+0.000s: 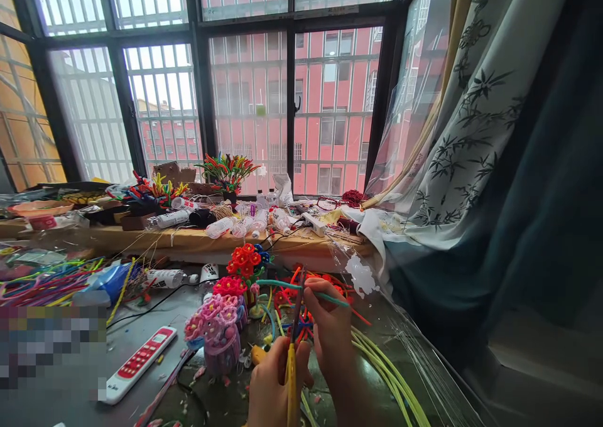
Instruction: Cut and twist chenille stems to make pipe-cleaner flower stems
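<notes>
My left hand (273,380) is closed round the yellow handles of a pair of scissors (291,377), blades pointing up and away. A teal pipe cleaner (280,284) is pinched in my right hand (332,326), its longer end reaching left and a short end sticking out right. The blades cross the pipe cleaner just beside my right fingertips; whether they have cut it I cannot tell. Left of my hands stand pink pipe-cleaner flowers (221,317) in a purple holder, with red flowers (244,260) behind. Red pipe cleaners (360,317) lie behind my right hand.
A white remote control (139,364) lies on the table at left, near a heap of coloured pipe cleaners (47,279). Yellow-green stems (391,377) curve along the right. Plastic bottles (219,227) and a pepper-like plant (230,171) crowd the windowsill. A curtain (452,163) hangs at right.
</notes>
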Available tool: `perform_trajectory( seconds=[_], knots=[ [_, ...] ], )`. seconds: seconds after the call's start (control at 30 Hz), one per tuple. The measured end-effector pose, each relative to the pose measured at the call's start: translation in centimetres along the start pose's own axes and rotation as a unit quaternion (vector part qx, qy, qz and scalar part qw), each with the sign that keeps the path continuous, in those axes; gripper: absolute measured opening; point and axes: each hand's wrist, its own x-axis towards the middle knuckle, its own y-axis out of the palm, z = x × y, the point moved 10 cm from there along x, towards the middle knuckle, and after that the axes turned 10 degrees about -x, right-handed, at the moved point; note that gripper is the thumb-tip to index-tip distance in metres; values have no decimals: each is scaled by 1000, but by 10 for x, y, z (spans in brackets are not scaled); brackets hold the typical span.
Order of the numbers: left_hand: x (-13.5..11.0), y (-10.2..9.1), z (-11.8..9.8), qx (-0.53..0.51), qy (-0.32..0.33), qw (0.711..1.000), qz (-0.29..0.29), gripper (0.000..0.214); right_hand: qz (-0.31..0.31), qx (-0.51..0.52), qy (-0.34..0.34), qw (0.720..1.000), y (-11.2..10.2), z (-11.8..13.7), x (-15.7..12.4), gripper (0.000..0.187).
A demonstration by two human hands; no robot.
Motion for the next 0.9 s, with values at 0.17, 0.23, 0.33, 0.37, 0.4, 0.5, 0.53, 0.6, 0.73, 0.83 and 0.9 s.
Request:
perform_trajectory(
  seconds=[0.17,0.23,0.33,0.37,0.4,0.5,0.53,0.6,0.73,0.83,0.9],
  knots=[
    [0,2,3,14,-6,1000,-11,46,-31,-9,-36,999,-3,1,0,17],
    [-1,2,5,21,-10,999,-22,45,-37,-11,-39,999,-2,2,-1,18],
    [-1,1,9,48,-13,998,-30,43,-47,-8,-35,998,-2,5,-2,17],
    [0,1,10,61,-11,998,-30,43,-50,-6,-33,998,-2,6,-2,17],
    [0,0,11,75,-8,997,-29,43,-52,-6,-32,998,-2,7,-3,17],
    [2,-1,15,130,5,991,-25,41,-54,-9,-28,998,-3,8,-3,16],
    [4,0,16,154,11,988,-19,40,-55,-12,-27,998,-4,7,-3,16],
    [6,2,21,199,24,980,-2,36,-58,-22,-24,998,-6,6,-3,16],
    [11,8,33,291,48,955,17,29,-64,-44,-20,997,-8,3,-3,16],
    [12,9,38,389,54,920,5,28,-79,-67,-24,994,-11,3,-3,17],
    [12,10,39,426,57,903,3,29,-81,-75,-26,994,-11,2,-4,16]
  ],
)
